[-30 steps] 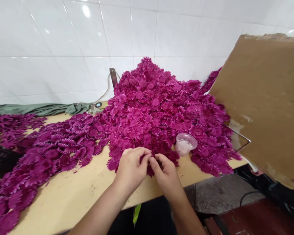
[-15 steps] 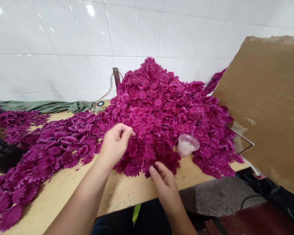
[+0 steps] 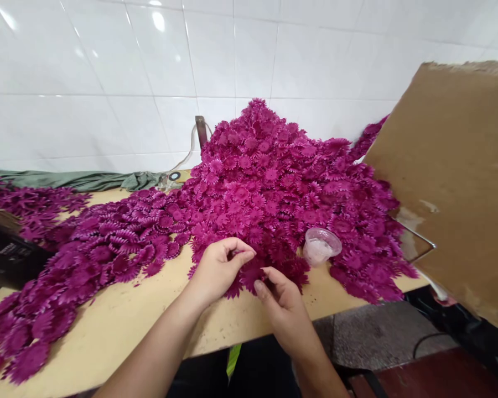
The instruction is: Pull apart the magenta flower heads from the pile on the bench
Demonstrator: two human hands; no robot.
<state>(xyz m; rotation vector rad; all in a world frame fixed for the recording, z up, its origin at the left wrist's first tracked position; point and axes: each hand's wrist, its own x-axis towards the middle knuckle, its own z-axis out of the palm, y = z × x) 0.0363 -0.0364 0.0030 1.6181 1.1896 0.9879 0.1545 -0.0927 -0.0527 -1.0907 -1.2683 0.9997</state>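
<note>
A large mound of magenta daisy-like flower heads [image 3: 269, 174] covers the middle of the table. At its front edge my right hand [image 3: 285, 303] is closed, thumb and fingertips pinched at the rim of a magenta flower [image 3: 251, 277]. My left hand [image 3: 221, 270] is just left of it, with thumb and forefinger pressed together above the same flower. Anything in the left pinch is too small to make out. A clear plastic cup [image 3: 322, 246] with whitish contents stands right of my hands, against the flowers.
More flower heads [image 3: 87, 257] spread along the left, beside a black box-like object [image 3: 12, 260]. A large brown cardboard sheet [image 3: 452, 182] leans at the right. Behind lie a green cloth [image 3: 78, 179] and an upright dark post [image 3: 201, 131] before a white tiled wall [image 3: 161, 55].
My left hand has moved right and down from the mound, towards my right hand, still pinched. My right hand stays at nearly the same spot by the flower.
</note>
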